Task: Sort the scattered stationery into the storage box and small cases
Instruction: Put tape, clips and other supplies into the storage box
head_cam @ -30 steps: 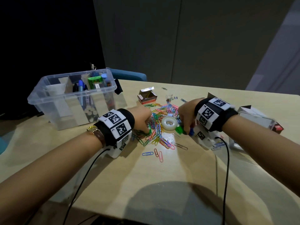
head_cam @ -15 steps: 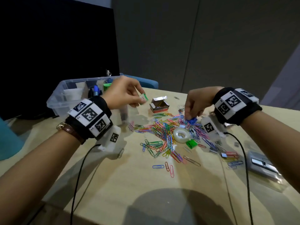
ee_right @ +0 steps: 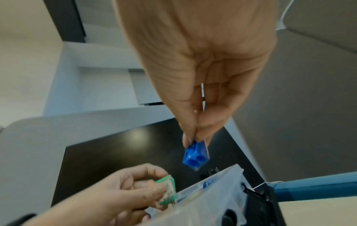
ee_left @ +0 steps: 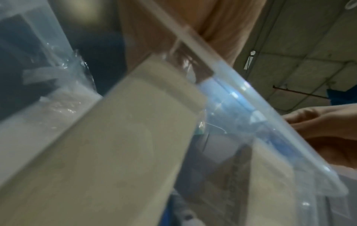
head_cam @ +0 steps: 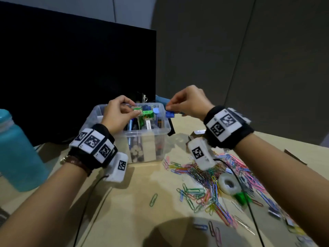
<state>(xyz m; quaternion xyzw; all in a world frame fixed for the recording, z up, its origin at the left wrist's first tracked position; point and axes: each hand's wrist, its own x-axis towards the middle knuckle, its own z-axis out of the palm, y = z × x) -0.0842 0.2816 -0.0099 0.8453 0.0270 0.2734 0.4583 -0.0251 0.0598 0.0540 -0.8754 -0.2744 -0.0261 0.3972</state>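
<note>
A clear storage box with card dividers stands at the back left of the table and holds pens and green items. My left hand hovers over its middle and pinches a small green sharpener. My right hand hangs just past the box's right rim and pinches a small blue sharpener between thumb and fingertip. The left wrist view shows only the blurred box wall and a divider.
Coloured paper clips lie spread on the table right of centre, with a tape roll, a green sharpener and small cases at the far right. A teal bottle stands at the left. A dark monitor rises behind the box.
Both hands have lifted away from the clip pile and moved left and back to the storage box, each carrying its small piece. The head view has turned toward the box.
</note>
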